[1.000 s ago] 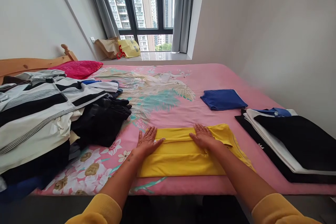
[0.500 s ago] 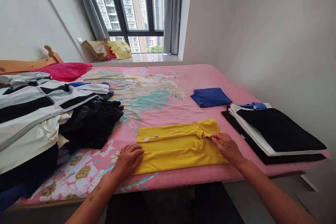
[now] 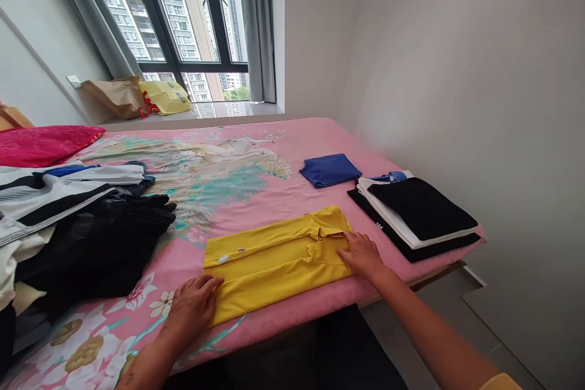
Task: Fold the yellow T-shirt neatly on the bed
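A yellow garment (image 3: 274,256), folded into a long strip, lies across the near edge of the pink floral bedspread (image 3: 219,180). My left hand (image 3: 192,308) rests on its near left corner, fingers bent over the cloth edge. My right hand (image 3: 363,254) lies on the strip's right end by the collar, fingers curled onto the fabric. Whether either hand grips the cloth or only presses on it I cannot make out.
A heap of black, white and striped clothes (image 3: 68,225) fills the left of the bed. A folded blue garment (image 3: 329,169) and a stack of folded black and white clothes (image 3: 414,213) sit at the right. A red pillow (image 3: 43,143) and bags on the window sill (image 3: 137,96) lie beyond.
My hands slid apart from the middle of the yellow strip to its two ends. The view swung to the right, so the bed's right corner and wall show more.
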The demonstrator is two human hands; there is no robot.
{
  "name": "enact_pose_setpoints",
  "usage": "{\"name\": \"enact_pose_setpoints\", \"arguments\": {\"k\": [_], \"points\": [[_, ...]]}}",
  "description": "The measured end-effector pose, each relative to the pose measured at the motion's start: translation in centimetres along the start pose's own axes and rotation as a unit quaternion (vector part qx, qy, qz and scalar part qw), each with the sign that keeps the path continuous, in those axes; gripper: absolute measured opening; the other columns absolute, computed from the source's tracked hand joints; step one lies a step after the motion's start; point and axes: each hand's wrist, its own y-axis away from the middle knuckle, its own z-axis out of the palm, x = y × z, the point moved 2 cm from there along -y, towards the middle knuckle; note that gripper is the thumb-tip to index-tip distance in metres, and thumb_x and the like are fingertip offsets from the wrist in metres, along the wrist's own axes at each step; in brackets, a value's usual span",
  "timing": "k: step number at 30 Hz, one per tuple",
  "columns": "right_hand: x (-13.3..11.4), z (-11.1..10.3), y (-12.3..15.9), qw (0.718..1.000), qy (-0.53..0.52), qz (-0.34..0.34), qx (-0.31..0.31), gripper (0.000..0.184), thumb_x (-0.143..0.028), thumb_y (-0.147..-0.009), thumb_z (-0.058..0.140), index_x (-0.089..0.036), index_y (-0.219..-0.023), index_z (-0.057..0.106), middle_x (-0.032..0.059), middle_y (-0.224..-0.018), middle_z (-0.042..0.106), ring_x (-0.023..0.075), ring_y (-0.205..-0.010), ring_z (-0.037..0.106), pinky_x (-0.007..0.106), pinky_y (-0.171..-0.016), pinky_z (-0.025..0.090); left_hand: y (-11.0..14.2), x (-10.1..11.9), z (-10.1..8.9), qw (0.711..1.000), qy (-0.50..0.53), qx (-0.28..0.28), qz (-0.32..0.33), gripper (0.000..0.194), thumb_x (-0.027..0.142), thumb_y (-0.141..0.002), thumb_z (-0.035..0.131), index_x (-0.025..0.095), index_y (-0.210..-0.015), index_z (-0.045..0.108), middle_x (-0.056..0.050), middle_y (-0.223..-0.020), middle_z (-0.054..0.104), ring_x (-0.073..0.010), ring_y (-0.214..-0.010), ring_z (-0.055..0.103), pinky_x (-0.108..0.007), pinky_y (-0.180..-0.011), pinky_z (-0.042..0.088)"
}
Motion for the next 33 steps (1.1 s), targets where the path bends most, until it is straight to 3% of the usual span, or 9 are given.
{"name": "enact_pose_setpoints", "arguments": {"k": [5, 8, 13, 18, 22, 27, 31, 33], "points": [[0.5, -1.2, 0.0, 0.997, -0.039, -0.009, 0.059, 0.032, -0.036, -0.077, 0.054, -0.018, -0.103, 0.055, 0.0096, -0.106, 0.059, 0.0249, -0.102, 0.051, 0.035, -0.088, 0.039, 0.1, -0.1, 0.4, 0.999, 0.007, 0.028, 0.012, 0.032, 0.020, -0.078, 0.047, 0.026, -0.102, 0.066, -0.006, -0.107, 0.065, -0.0249, -0.099, 0.060, -0.042, -0.088, 0.047], [0.8, -0.9, 0.0, 0.992, -0.061, -0.057, 0.094, 0.030, -0.022, -0.075, 0.051, -0.018, -0.105, 0.055, 0.0088, -0.111, 0.057, 0.0235, -0.107, 0.048, 0.034, -0.093, 0.036, -0.4, 1.8, 0.4, 0.997, 0.049, 0.058, 0.030, 0.028, 0.022, -0.079, 0.048, 0.027, -0.102, 0.064, -0.006, -0.108, 0.064, -0.0245, -0.100, 0.059, -0.042, -0.089, 0.047], [0.7, 0.5, -1.2, 0.984, -0.065, -0.108, 0.124, 0.045, -0.015, -0.073, 0.050, -0.019, -0.117, 0.052, 0.0092, -0.121, 0.053, 0.0247, -0.117, 0.040, 0.036, -0.098, 0.032, -3.2, 8.9, -0.1, 0.986, 0.141, 0.069, 0.064, 0.024, 0.028, -0.086, 0.048, 0.026, -0.107, 0.060, -0.008, -0.108, 0.062, -0.0228, -0.102, 0.058, -0.040, -0.088, 0.047], [0.7, 1.0, -2.8, 0.978, -0.099, -0.119, 0.141, 0.020, -0.015, -0.079, 0.047, -0.019, -0.094, 0.059, 0.0084, -0.105, 0.059, 0.0221, -0.104, 0.048, 0.034, -0.090, 0.037, -8.8, 17.4, 0.7, 0.974, 0.191, 0.051, 0.108, 0.034, 0.032, -0.086, 0.049, 0.024, -0.119, 0.051, -0.009, -0.115, 0.059, -0.0235, -0.108, 0.054, -0.041, -0.092, 0.044], [0.9, 0.4, -3.6, 0.971, -0.136, -0.126, 0.152, 0.014, -0.017, -0.084, 0.043, -0.019, -0.087, 0.057, 0.0067, -0.093, 0.060, 0.0198, -0.093, 0.051, 0.032, -0.085, 0.039, -13.9, 21.7, 2.9, 0.978, 0.178, 0.017, 0.106, 0.050, 0.027, -0.079, 0.055, 0.021, -0.128, 0.043, -0.009, -0.122, 0.055, -0.0240, -0.114, 0.049, -0.041, -0.097, 0.040], [1.2, -0.7, -4.9, 0.964, -0.169, -0.118, 0.165, 0.009, -0.020, -0.085, 0.046, -0.018, -0.081, 0.053, 0.0059, -0.085, 0.060, 0.0194, -0.087, 0.051, 0.031, -0.080, 0.040, -18.2, 23.2, 4.9, 0.992, 0.115, -0.031, 0.040, 0.061, 0.026, -0.070, 0.061, 0.021, -0.128, 0.043, -0.009, -0.118, 0.056, -0.0270, -0.109, 0.051, -0.040, -0.091, 0.040], [1.6, -1.4, -5.8, 0.951, -0.217, -0.134, 0.173, 0.011, -0.023, -0.088, 0.045, -0.019, -0.084, 0.055, 0.0044, -0.083, 0.060, 0.0187, -0.084, 0.052, 0.030, -0.076, 0.041, -19.5, 22.1, 4.4, 0.993, 0.093, -0.034, 0.058, 0.032, 0.011, -0.073, 0.050, 0.022, -0.103, 0.057, -0.005, -0.100, 0.063, -0.0217, -0.095, 0.056, -0.033, -0.083, 0.042], [1.8, -1.5, -5.9, 0.941, -0.243, -0.148, 0.182, 0.011, -0.022, -0.089, 0.045, -0.019, -0.088, 0.056, 0.0043, -0.085, 0.061, 0.0185, -0.085, 0.052, 0.030, -0.076, 0.042, -19.6, 21.2, 3.8, 0.991, 0.095, -0.027, 0.089, 0.028, 0.007, -0.074, 0.048, 0.023, -0.093, 0.059, -0.004, -0.097, 0.064, -0.0195, -0.093, 0.057, -0.032, -0.083, 0.042]]}}
